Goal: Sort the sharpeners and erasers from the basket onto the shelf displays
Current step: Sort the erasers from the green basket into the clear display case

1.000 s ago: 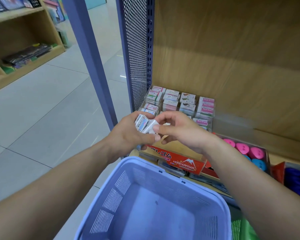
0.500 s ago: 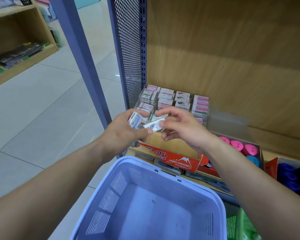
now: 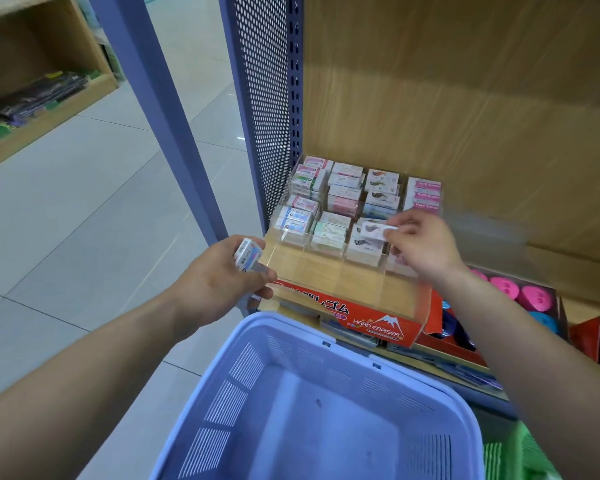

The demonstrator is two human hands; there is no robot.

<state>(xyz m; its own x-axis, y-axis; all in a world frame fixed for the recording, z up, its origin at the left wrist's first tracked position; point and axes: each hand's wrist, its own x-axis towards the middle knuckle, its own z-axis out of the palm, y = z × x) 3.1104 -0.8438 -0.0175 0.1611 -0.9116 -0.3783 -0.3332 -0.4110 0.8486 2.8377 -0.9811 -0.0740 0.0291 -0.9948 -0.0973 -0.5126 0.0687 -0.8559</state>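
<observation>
A clear acrylic display (image 3: pixel 329 271) on the wooden shelf holds rows of boxed erasers (image 3: pixel 345 190). My right hand (image 3: pixel 421 245) pinches one white eraser (image 3: pixel 374 230) over the stacks in the display's third column. My left hand (image 3: pixel 219 278) grips another boxed eraser (image 3: pixel 247 257) at the display's front left corner. The light blue basket (image 3: pixel 257 344) sits below my hands; no item shows on its visible floor.
A red "Hard Eraser" carton (image 3: pixel 378 325) sits under the display's front. Pink and blue round sharpeners (image 3: pixel 515 291) fill a box to the right. A purple perforated upright (image 3: pixel 267 109) bounds the shelf on the left, with tiled floor beyond. Green items (image 3: pixel 530 452) lie at the lower right.
My hands have parted. The right hand took one eraser from the left hand and carried it right and forward over the display. The left hand stayed near the front corner with its eraser.
</observation>
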